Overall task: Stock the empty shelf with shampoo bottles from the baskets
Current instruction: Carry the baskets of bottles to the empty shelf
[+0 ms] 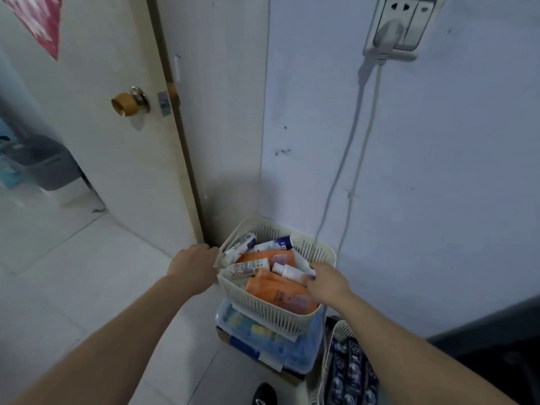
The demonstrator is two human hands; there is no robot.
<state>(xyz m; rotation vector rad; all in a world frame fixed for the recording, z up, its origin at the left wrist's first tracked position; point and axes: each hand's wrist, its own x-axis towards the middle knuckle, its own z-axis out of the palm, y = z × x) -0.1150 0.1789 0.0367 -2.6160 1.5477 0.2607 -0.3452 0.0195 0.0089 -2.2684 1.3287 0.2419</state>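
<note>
A cream slatted basket point(263, 311) sits on a clear plastic box in the corner by the door. It holds orange bottles point(280, 290), white tubes point(248, 267) and a small white spray bottle point(285, 270). My left hand point(194, 266) grips the basket's left rim. At the right rim is my right hand point(327, 280), its fingers curled over the edge and its thumb inside, touching the bottles. A second basket point(347, 366) at the lower right holds dark bottles. No shelf is in view.
The clear box point(263, 343) with blue contents rests on a cardboard piece on the tiled floor. A door with a brass knob point(127, 103) stands left. White cables point(347, 171) hang from a wall socket. A dark object lies at the right edge.
</note>
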